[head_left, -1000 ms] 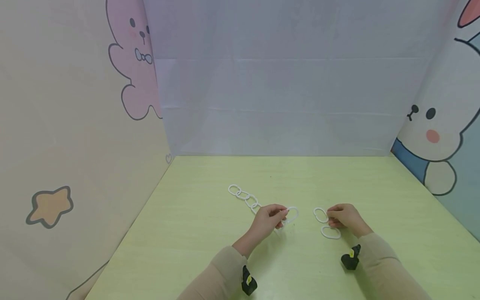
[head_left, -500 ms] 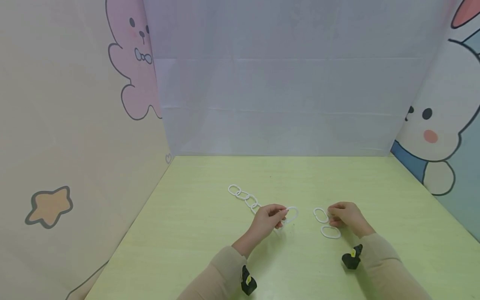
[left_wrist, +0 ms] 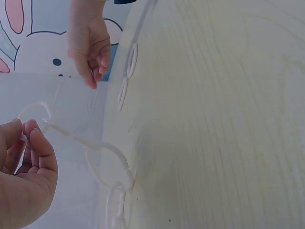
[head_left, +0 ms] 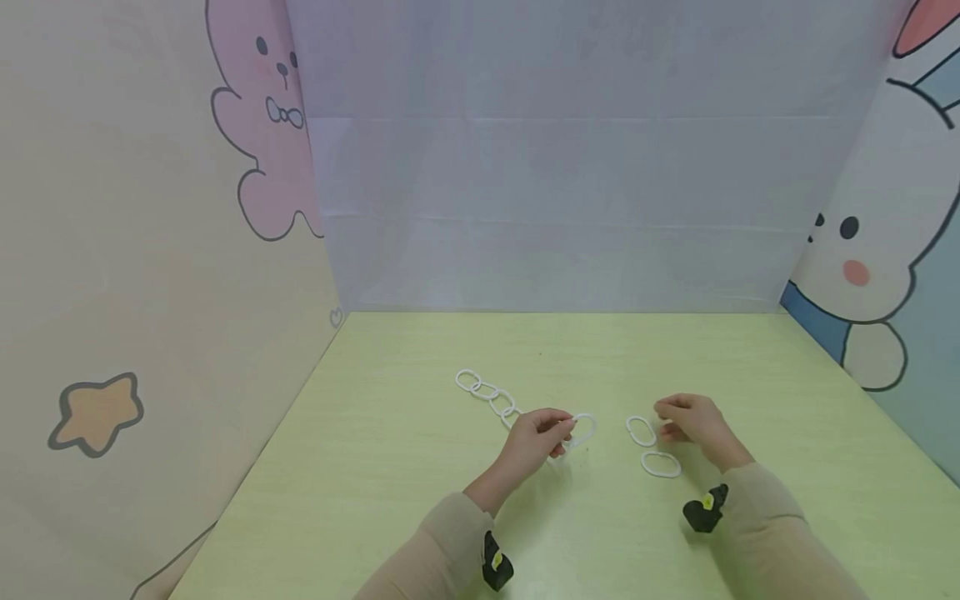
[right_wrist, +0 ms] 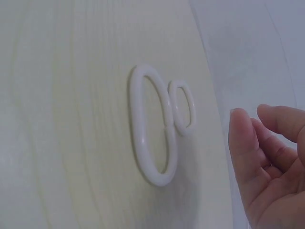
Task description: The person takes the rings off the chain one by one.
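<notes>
My left hand (head_left: 534, 440) pinches a white plastic chain link (head_left: 594, 427) between thumb and forefinger. Seen from the left wrist, that end is raised, and further joined links (left_wrist: 72, 136) hang from it down to the table. The rest of the white chain (head_left: 476, 387) trails away to the upper left, partly hidden behind the hand. My right hand (head_left: 697, 423) hovers just right of two loose oval links, its thumb and fingers apart and holding nothing. One loose link (right_wrist: 137, 114) lies nearer me; the other link (right_wrist: 174, 107) lies just beyond it.
Everything lies on a pale yellow-green wood-grain table (head_left: 405, 500). A plain light curtain (head_left: 570, 167) stands behind its far edge. Walls with cartoon figures flank it left and right. A black wrist device (head_left: 705, 510) sits at each sleeve cuff.
My right hand has lifted slightly up and away from the two loose links, and its thumb and fingers have parted. The left hand with its link stays put.
</notes>
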Demonstrator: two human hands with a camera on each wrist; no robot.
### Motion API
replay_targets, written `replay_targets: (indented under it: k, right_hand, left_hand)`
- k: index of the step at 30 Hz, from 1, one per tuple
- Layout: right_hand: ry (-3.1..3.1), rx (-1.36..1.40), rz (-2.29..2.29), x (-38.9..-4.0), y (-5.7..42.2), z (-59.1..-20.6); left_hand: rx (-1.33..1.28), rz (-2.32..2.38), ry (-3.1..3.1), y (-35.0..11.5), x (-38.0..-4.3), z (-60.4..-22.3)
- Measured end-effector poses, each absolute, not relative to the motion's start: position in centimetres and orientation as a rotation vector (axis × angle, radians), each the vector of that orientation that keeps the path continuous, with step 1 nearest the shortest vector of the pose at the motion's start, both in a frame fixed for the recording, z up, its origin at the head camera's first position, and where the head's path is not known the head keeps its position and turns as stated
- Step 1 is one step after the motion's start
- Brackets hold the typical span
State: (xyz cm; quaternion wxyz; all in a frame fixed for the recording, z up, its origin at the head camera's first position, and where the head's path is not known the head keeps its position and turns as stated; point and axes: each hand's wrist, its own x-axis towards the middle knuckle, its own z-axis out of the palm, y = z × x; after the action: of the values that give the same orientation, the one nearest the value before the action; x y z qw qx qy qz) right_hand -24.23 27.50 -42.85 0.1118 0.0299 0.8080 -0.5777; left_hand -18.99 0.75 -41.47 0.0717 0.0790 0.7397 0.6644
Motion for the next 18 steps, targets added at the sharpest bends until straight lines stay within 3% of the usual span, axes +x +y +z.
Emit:
replay_targets:
  k: [18]
  right_hand:
    - [2.424, -0.128, -1.757, -23.8, 25.9, -39.9]
  left_hand:
    - [0.235, 2.001, 2.214, 0.7, -18.9, -41.4]
